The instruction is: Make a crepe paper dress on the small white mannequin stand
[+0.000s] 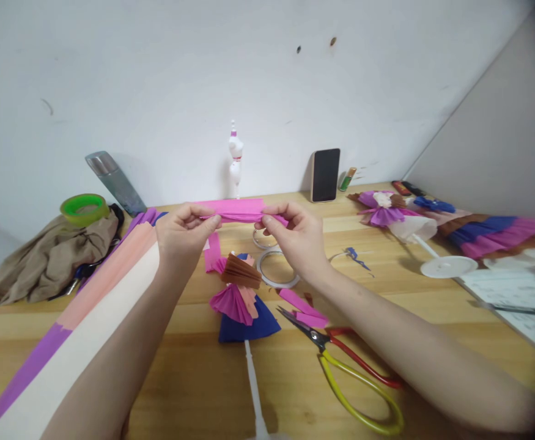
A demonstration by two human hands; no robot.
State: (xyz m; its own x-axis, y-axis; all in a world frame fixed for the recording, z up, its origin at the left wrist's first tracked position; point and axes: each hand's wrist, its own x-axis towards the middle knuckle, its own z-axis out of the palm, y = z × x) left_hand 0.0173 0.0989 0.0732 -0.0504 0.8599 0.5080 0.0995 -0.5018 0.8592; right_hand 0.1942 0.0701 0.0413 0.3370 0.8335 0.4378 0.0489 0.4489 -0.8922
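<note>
A strip of pink crepe paper [237,209] is held above the wooden table [432,342] between both hands. My left hand [182,232] pinches its left end and my right hand [292,235] pinches its right end, fingers closed on the folded edge. Below the hands lies a paper doll [242,299] with a brown, pink and blue pleated dress on a white stick. Pink paper scraps [304,308] lie to its right.
Scissors with red and yellow handles [350,373] lie near the right forearm. Tape rolls [274,269] sit behind the doll. Long crepe sheets [84,330] stretch at the left, a brown cloth and green tape [84,208] beyond. A mannequin [235,160], phone [325,175] and finished dolls [386,211] stand at the back.
</note>
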